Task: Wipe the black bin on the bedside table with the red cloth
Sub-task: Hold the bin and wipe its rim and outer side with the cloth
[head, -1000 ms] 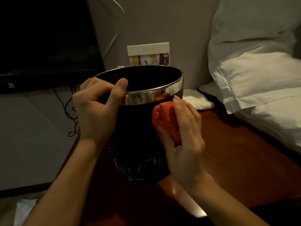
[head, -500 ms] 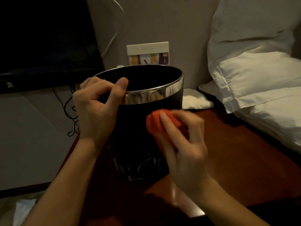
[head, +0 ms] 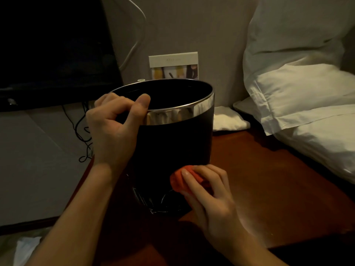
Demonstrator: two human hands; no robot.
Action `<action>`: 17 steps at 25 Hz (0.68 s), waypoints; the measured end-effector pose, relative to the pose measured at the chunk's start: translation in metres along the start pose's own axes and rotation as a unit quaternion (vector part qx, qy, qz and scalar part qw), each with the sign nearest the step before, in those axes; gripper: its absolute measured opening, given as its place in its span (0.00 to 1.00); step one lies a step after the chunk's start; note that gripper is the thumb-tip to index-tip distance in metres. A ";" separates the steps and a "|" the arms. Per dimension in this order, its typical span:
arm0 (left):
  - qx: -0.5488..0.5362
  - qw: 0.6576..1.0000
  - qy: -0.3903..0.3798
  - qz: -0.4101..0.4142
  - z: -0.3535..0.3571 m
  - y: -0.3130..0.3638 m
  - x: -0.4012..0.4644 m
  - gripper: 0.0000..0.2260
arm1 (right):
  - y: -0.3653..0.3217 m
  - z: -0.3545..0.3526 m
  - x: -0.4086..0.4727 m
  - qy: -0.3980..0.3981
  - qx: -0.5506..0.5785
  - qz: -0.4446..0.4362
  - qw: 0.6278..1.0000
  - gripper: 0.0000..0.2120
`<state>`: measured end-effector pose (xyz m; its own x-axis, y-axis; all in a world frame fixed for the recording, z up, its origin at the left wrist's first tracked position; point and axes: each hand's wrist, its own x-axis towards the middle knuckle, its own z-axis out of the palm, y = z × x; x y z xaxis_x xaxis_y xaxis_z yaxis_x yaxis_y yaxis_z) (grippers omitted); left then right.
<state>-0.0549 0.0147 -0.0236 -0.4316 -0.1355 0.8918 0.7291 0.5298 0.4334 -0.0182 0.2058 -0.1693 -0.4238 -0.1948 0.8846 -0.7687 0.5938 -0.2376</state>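
The black bin (head: 172, 143) with a shiny metal rim stands upright on the dark red-brown bedside table (head: 269, 179). My left hand (head: 113, 131) grips the rim on its left side, thumb on the near edge and fingers curled over it. My right hand (head: 209, 196) holds the bunched red cloth (head: 178, 179) and presses it against the lower front of the bin wall, near the base. Most of the cloth is hidden under my fingers.
White pillows (head: 299, 89) lie to the right, overhanging the table. A folded white cloth (head: 226, 120) sits behind the bin. A card (head: 173, 67) leans on the wall. A dark screen (head: 53, 50) and cables (head: 82, 135) are at left.
My right hand has slid the red cloth down the bin wall, from just under the metal rim to near the base. My left hand stays on the rim.
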 end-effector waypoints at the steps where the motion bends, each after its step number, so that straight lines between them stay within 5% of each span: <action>1: -0.003 1.000 -0.001 -0.001 0.000 0.000 0.000 0.17 | -0.001 -0.004 0.010 0.016 -0.004 0.001 1.000 0.18; 6: 0.003 1.000 0.000 -0.001 -0.001 -0.001 0.000 0.17 | -0.009 -0.020 0.057 0.112 0.012 0.035 0.993 0.17; 13: 0.007 1.000 -0.003 0.002 -0.001 0.000 0.000 0.16 | 0.007 0.002 -0.022 -0.009 0.017 0.035 0.999 0.19; 17: 0.009 1.000 0.000 -0.004 0.000 0.000 0.000 0.17 | 0.009 -0.014 0.014 0.059 0.003 0.047 0.997 0.17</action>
<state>-0.0546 0.0150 -0.0239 -0.4367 -0.1400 0.8887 0.7158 0.5444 0.4375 -0.0250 0.2192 -0.1536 -0.4350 -0.0440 0.8993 -0.7307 0.6009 -0.3241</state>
